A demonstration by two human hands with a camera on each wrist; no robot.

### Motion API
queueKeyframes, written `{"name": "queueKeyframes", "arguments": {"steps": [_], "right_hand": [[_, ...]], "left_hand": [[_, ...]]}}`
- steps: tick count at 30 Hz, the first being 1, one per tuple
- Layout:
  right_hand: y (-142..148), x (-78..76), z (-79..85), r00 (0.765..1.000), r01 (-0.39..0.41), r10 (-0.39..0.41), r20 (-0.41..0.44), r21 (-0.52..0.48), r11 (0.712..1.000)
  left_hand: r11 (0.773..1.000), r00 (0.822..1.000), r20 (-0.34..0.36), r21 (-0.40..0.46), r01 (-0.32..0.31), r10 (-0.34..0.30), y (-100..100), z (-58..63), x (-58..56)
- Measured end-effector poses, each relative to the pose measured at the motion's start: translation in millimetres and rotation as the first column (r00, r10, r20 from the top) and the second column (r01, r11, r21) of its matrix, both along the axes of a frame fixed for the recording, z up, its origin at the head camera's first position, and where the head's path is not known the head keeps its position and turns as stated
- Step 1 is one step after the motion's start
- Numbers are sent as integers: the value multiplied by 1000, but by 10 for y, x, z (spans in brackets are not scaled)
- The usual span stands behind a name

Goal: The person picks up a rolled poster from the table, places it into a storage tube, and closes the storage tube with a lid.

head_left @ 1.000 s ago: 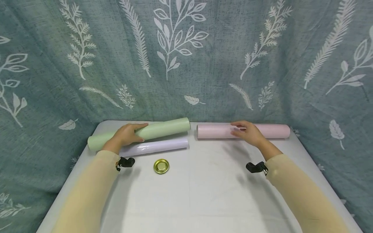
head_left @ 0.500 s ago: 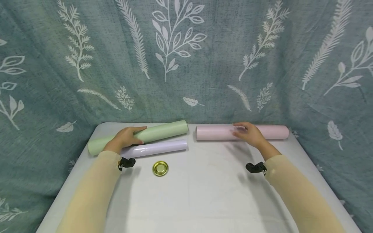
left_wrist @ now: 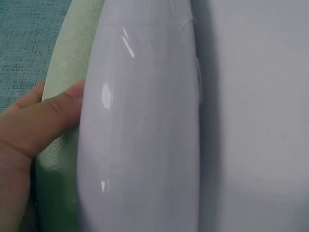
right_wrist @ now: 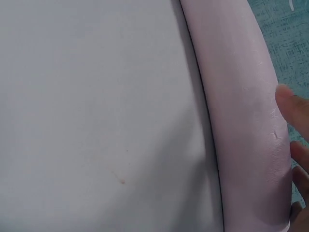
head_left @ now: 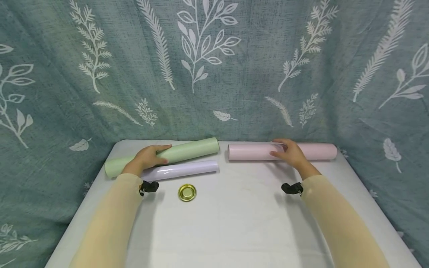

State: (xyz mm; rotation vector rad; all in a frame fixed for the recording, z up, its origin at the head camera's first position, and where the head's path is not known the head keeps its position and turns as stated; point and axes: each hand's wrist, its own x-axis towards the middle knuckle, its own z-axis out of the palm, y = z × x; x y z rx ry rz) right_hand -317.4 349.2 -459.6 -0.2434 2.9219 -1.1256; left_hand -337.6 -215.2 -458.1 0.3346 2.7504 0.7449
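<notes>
In the head view, my left hand point(head_left: 147, 158) grips a pale green roll point(head_left: 191, 149) left of its middle, thumb on the near side. The green roll lies slantwise behind a thinner, glossy lavender roll point(head_left: 184, 169); the left wrist view shows the lavender roll point(left_wrist: 140, 121) large, beside my thumb and the green roll point(left_wrist: 72, 48). On the right, my right hand point(head_left: 291, 152) holds a pale pink roll point(head_left: 316, 151) near its middle, thumb in front and fingers over the top. The right wrist view shows my thumb point(right_wrist: 292, 108) at the edge of the pink roll point(right_wrist: 241, 106).
A small round gold dish point(head_left: 187, 192) sits in front of the lavender roll. All lie on a white-covered table point(head_left: 234, 223). A teal curtain point(head_left: 248, 74) with white leaf prints hangs behind and at both sides.
The right hand has shifted slightly right along the pink roll. The green roll's right end is a little lower than a second ago. The head view itself has shifted slightly.
</notes>
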Motion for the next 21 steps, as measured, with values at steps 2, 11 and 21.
{"name": "queueKeyframes", "arguments": {"steps": [2,11,21], "right_hand": [[-5,-6,-17,1000,-11,11,-24,25,1000],[-56,-40,-39,998,-56,63,-19,254,966],[-120,-105,-51,999,-40,28,42,329,943]], "left_hand": [[1000,1000,-12,0,-5,5,6,-2,8],[999,997,-78,19,-27,28,27,-43,61],[997,956,-290,77,-9,31,83,-73,189]]}}
